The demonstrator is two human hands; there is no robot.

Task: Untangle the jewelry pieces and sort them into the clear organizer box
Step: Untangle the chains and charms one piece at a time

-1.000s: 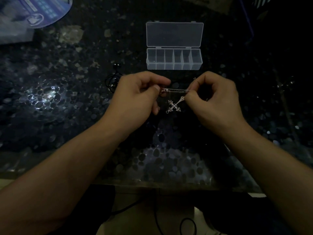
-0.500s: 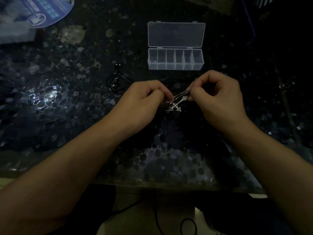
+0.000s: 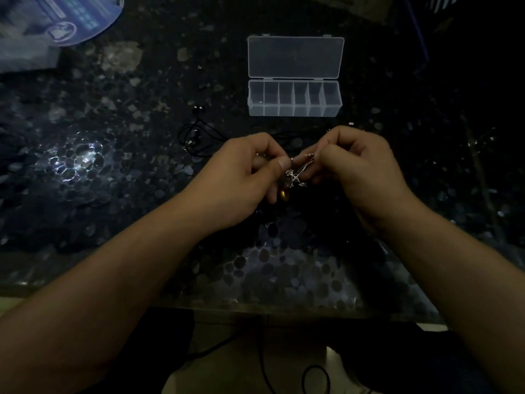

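A silver chain with a cross pendant point(image 3: 295, 175) hangs between my two hands above the dark speckled table. My left hand point(image 3: 244, 177) pinches one end of the chain with thumb and forefinger. My right hand point(image 3: 358, 169) pinches the other end close by. A small amber piece point(image 3: 284, 195) shows just under my left fingers. The clear organizer box point(image 3: 294, 102) lies open beyond my hands, its lid point(image 3: 295, 56) folded back and its several compartments looking empty. A black cord necklace point(image 3: 196, 137) lies on the table to the left of my hands.
A round blue printed item point(image 3: 76, 21) and pale packaging point(image 3: 25, 58) sit at the far left corner. The table's front edge point(image 3: 255, 304) runs below my forearms, with black cables point(image 3: 284, 373) on the floor beneath.
My hands have come closer together and dropped toward me, so the chain between them is shorter. The cross pendant has tilted and now sits nearer my left thumb.
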